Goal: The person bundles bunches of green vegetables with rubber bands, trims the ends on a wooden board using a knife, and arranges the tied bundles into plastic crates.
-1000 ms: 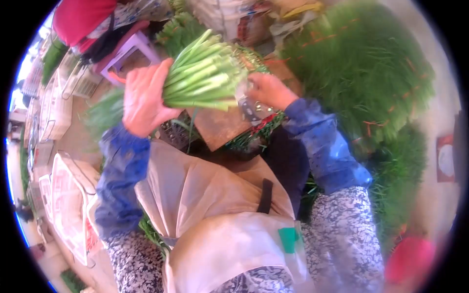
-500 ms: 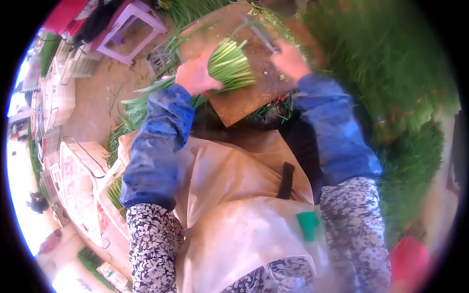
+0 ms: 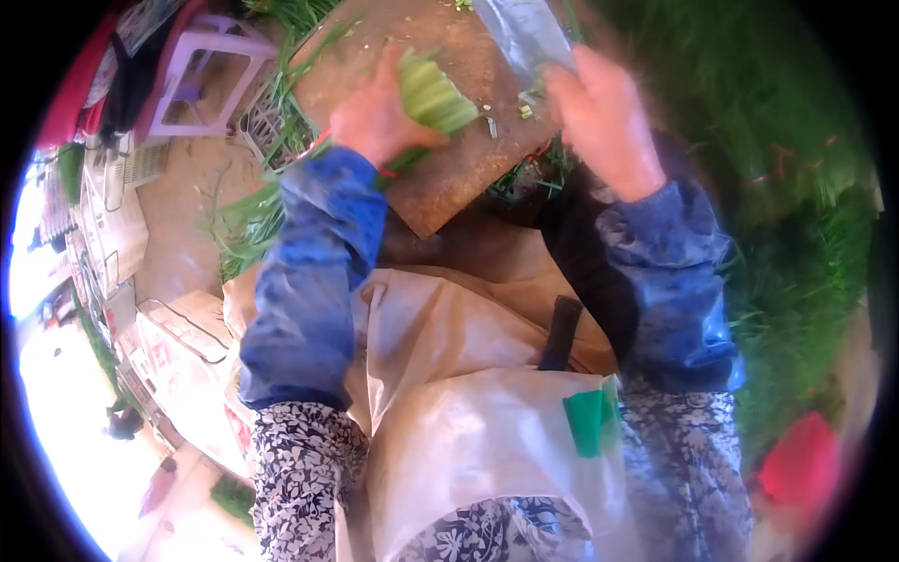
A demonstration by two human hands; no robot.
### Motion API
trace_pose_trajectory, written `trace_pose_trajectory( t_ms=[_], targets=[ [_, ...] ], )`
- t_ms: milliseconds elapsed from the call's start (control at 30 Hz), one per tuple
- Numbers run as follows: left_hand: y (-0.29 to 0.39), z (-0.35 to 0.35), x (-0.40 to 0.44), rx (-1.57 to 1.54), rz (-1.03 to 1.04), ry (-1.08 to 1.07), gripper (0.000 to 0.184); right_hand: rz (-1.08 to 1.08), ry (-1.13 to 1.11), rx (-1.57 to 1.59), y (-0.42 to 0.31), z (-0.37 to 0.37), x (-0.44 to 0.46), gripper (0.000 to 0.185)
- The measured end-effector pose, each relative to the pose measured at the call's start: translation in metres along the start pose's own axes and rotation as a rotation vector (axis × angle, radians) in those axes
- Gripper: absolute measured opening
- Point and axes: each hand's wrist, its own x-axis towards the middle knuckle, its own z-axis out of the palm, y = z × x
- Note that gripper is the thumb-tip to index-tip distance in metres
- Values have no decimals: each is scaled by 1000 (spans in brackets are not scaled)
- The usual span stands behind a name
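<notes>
Left hand point(image 3: 375, 117) first, and it's clamped over a bunch point(image 3: 436, 94) of green stalks, thumb on the near side, fingers across the top! The pale cut ends point toward the right hand point(image 3: 604, 117), and that one is curled tight around a knife point(image 3: 524, 36), its handle swallowed by the fist. The blade slants up and away to the left, over the far part of the board point(image 3: 449, 183), well clear of the stalks (it's a touch blurred, so whether it meets the wood I can't say).

The bunch sits over the middle of that brown board, one corner of which points back at the person. Small chopped bits point(image 3: 526, 105) lie between bunch and right hand, near the blade. Long leaves point(image 3: 251, 225) spill down beside the left forearm, and there's a flash of red band point(image 3: 388, 173) by the wrist!

Further out, both arms wear blue sleeves point(image 3: 314, 272), and a pale apron point(image 3: 459, 412) covers the lap, a green patch point(image 3: 582, 423) bright on it. Off to the left, a purple stool point(image 3: 202, 43) and a line of pale crates; on the right, a great blurred heap of greens point(image 3: 805, 215), with something pink point(image 3: 798, 464) below it.
</notes>
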Motion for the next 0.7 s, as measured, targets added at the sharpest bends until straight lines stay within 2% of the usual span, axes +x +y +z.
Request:
trace_pose_trajectory(
  t_ms=[67, 100, 133, 200, 233, 467, 533, 700],
  targets=[
    [-23, -2, 18, -412, -104, -162, 124, 17, -29, -32, -3, 3, -4, 24],
    [-22, 3, 17, -349, -65, -98, 108, 22, -62, -69, -5, 4, -4, 24],
    [-16, -1, 15, -344, -58, -99, 108, 24, -54, -66, -5, 6, -5, 24],
    [0, -7, 10, -218, -143, -215, 94, 7, -103, -81, -4, 11, -8, 23],
    [3, -5, 9, -201, -130, -170, 80, 14, -136, -102, -12, 8, -8, 22],
    [-1, -4, 12, -255, -91, -141, 71, 31, -303, -247, -10, 17, 0, 22],
    [-2, -7, 14, -239, -31, -120, 70, -37, -360, -212, -4, 18, 2, 22],
    [-4, -19, 10, -232, -17, -153, 67, -46, -467, -291, -15, 14, 10, 23]
  ],
)
